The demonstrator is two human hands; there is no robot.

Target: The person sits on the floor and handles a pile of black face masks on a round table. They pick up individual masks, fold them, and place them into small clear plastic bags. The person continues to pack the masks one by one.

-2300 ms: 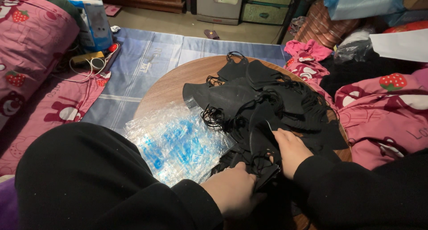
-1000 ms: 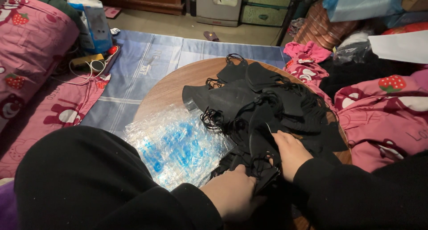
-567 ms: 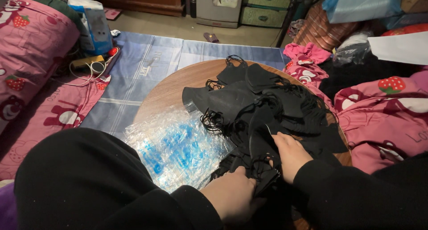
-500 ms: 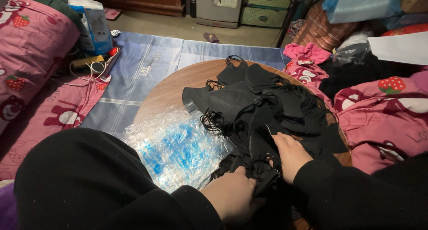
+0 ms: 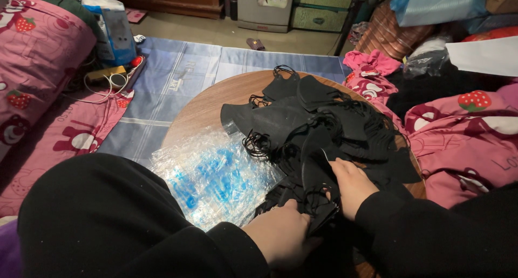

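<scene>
Hands meet at the near edge of the round tabletop (image 5: 205,103): left hand (image 5: 283,237) and right hand (image 5: 353,185) pinch black face masks (image 5: 324,194) (pile (image 5: 324,127) beside clear plastic sleeves (image 5: 216,175)).

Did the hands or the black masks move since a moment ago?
Hardly. The left hand and right hand shifted only slightly and still grip the same bundle of black masks at the near edge of the round table. The mask pile and clear plastic packets stayed put.
</scene>
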